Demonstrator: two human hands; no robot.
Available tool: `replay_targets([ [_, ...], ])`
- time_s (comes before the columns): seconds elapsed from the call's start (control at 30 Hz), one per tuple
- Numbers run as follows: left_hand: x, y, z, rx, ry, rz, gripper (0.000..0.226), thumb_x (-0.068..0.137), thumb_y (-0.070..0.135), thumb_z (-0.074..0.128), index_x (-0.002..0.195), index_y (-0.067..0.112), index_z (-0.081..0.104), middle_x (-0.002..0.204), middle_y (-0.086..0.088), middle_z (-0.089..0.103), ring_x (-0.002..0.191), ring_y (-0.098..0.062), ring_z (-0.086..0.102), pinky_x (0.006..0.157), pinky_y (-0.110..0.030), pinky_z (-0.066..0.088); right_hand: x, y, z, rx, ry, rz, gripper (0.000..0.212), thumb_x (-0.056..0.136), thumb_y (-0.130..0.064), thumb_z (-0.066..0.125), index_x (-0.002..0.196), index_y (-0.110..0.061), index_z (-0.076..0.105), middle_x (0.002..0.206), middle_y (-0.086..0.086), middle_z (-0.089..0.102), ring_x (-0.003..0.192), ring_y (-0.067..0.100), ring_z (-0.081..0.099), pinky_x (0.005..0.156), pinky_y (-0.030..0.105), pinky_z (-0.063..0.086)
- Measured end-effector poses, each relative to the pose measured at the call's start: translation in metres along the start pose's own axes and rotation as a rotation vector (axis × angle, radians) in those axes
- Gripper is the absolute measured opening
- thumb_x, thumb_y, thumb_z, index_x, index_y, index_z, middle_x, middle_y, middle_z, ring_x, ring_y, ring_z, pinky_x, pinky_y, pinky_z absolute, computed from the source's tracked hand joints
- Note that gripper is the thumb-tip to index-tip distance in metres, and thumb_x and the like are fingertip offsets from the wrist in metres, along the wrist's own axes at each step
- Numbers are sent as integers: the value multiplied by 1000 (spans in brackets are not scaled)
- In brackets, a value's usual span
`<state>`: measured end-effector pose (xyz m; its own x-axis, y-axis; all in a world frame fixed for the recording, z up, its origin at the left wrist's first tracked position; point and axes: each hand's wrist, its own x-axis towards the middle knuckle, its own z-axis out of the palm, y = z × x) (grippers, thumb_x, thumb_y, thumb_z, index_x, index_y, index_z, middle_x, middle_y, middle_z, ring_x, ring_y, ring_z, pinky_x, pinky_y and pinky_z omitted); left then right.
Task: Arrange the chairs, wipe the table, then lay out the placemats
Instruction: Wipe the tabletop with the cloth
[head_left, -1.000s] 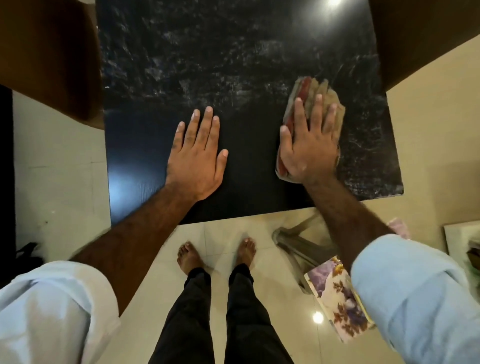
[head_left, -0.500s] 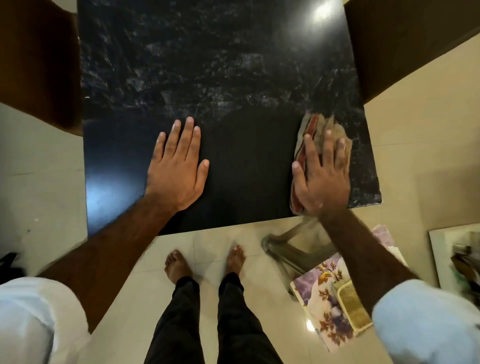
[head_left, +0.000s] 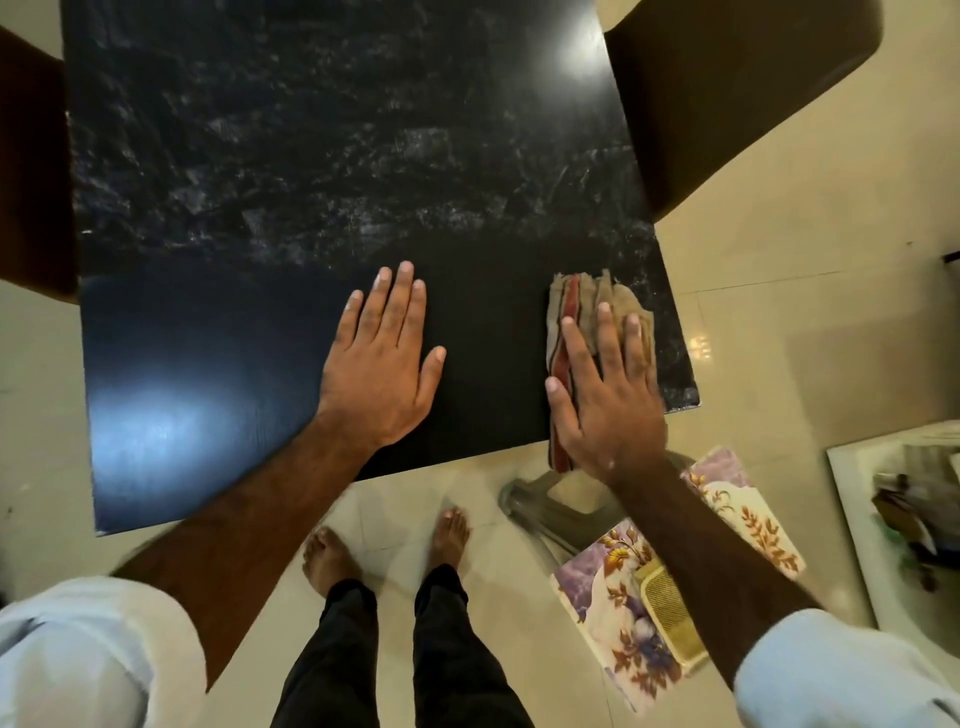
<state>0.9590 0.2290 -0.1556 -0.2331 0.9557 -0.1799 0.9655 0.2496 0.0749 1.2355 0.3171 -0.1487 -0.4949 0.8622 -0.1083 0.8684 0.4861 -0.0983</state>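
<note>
**Two flat hands on a dark table, one pressing a folded cloth**

Seen from above: a brown chair (head_left: 727, 93) stands against the table's far right side, cut off by the top edge; a second chair (head_left: 31, 171), dark and mostly out of view, sits against the left side. Near the table's near right corner a grey plastic frame (head_left: 540, 499) stands on the floor; beside it lies a floral placemat (head_left: 623, 618) with a yellow woven piece (head_left: 670, 613) on top, both partly hidden by the right forearm; whether they rest on the floor or on a seat cannot be told. A white tray (head_left: 852, 519) of blurred clutter is cut off at the right edge.

The table (head_left: 311, 156) is black and glossy; its far half shows pale smears, its near half looks darker and plainer, with a bluish glare near left. The floor (head_left: 779, 270) is cream tile; bare feet (head_left: 332, 561) and dark trousers (head_left: 457, 649) stand at the near edge.

The left hand (head_left: 382, 364) lies flat on bare tabletop, fingers straight, holding nothing; the right hand (head_left: 605, 410) presses, fingers straight and spread, on a folded tan and red cloth (head_left: 587, 306) at the near right corner, its near end overhanging the edge.
</note>
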Motion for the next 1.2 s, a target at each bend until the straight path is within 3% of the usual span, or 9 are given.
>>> replay_targets([
  [0.17, 0, 1, 1, 16, 0, -4, 81, 113, 58, 13, 176, 9, -3, 185, -11, -14, 172, -29, -7, 139, -54, 7, 48, 21, -6, 23, 24, 158, 77, 113, -69, 19, 179, -33, 2, 188, 1, -5, 173, 35, -5, 138, 62, 16],
  [0.33, 0, 1, 3, 15, 19, 1, 80, 115, 56, 18, 176, 8, 1, 186, -12, -8, 172, -30, -3, 139, -54, 9, 77, 13, -7, 12, 40, 164, 81, 110, -73, 10, 179, -31, 4, 188, 4, -2, 173, 39, -2, 139, 60, 10],
  [0.5, -1, 3, 1, 24, 22, -2, 82, 112, 58, 9, 176, 8, 2, 186, -11, -7, 172, -29, -3, 139, -54, 9, 20, 24, -4, 13, -1, 22, 78, 113, -67, 21, 180, -32, 2, 188, 1, -8, 173, 34, -8, 138, 62, 15],
  [0.63, 0, 4, 0, 24, 13, -8, 80, 113, 57, 9, 176, 9, 0, 186, -11, -9, 172, -29, -4, 140, -53, 8, 1, 49, -7, 17, 0, 99, 78, 113, -66, 22, 180, -30, 6, 188, 2, -5, 174, 33, -5, 138, 61, 15],
  [0.8, 0, 4, 0, 20, 13, -7, 80, 114, 56, 16, 176, 8, -1, 185, -11, -9, 172, -29, -5, 140, -53, 8, 59, 47, -10, 54, 5, 203, 77, 112, -71, 15, 178, -35, -2, 188, -1, -10, 174, 33, -4, 136, 64, 17],
  [0.97, 0, 4, 2, 18, 20, -5, 79, 115, 55, 18, 176, 9, 0, 185, -11, -9, 172, -29, -4, 140, -54, 8, 89, 16, -11, 5, 37, 75, 78, 113, -67, 19, 180, -29, 6, 188, 6, -2, 173, 38, -1, 139, 61, 11],
  [1.1, 0, 3, 0, 11, 3, -4, 81, 114, 58, 15, 176, 10, -2, 185, -10, -11, 172, -29, -7, 140, -53, 7, 40, -2, -5, 38, -5, -64, 78, 114, -66, 26, 180, -31, 4, 188, 2, -7, 173, 35, -7, 137, 64, 17],
  [1.2, 0, -1, 0, -12, -7, 11, 82, 113, 59, 16, 176, 10, -2, 185, -10, -12, 172, -28, -8, 140, -53, 7, 5, 19, -3, 23, -14, -30, 78, 112, -66, 27, 180, -32, 6, 188, 0, -8, 173, 33, -8, 136, 64, 20],
])
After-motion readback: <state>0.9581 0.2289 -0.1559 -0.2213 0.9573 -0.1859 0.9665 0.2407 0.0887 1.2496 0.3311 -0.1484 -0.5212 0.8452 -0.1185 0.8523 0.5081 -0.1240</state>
